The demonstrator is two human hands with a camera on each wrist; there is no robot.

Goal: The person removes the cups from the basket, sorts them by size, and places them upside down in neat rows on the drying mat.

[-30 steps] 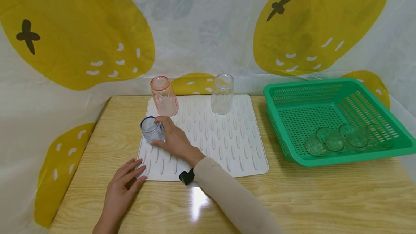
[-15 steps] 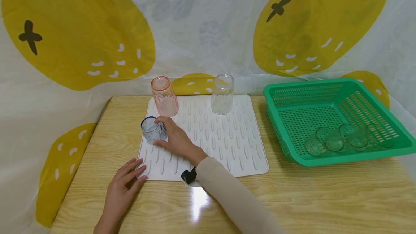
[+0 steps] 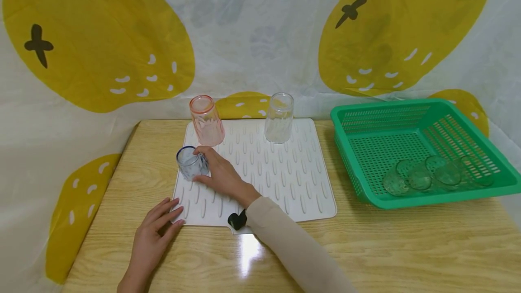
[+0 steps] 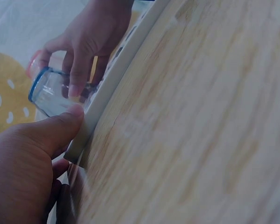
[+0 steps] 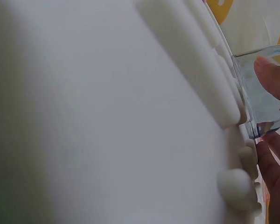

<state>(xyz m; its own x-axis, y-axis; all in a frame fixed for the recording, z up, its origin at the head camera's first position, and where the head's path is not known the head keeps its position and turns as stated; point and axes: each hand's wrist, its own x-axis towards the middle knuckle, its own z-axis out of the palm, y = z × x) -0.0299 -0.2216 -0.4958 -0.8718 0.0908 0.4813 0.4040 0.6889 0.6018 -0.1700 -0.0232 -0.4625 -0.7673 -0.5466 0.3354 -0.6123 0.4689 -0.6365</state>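
Observation:
In the head view my right hand point(image 3: 224, 173) holds a small clear glass point(image 3: 188, 167) with a blue ring round its top, at the left part of a white ridged mat point(image 3: 252, 171). Fingers and thumb are spread round the glass's near side. The right wrist view catches the glass point(image 5: 259, 91) standing on the mat, the thumb point(image 5: 273, 77) against its side. My left hand point(image 3: 152, 236) rests at the mat's front left corner, fingers loosely extended. From the left wrist, the left thumb point(image 4: 60, 128) lies against the mat's edge, close below the glass.
Behind the held glass, a pink glass point(image 3: 206, 123) stands base up on the mat. A clear glass point(image 3: 279, 121) stands base up farther right. A green plastic basket point(image 3: 354, 166) with several clear glasses point(image 3: 419, 177) is at the right. A lemon-print cloth point(image 3: 260, 35) hangs behind the table.
My right wrist has shifted slightly to the right, the hand still holding the glass at the same place. The left hand has stayed at the mat's corner.

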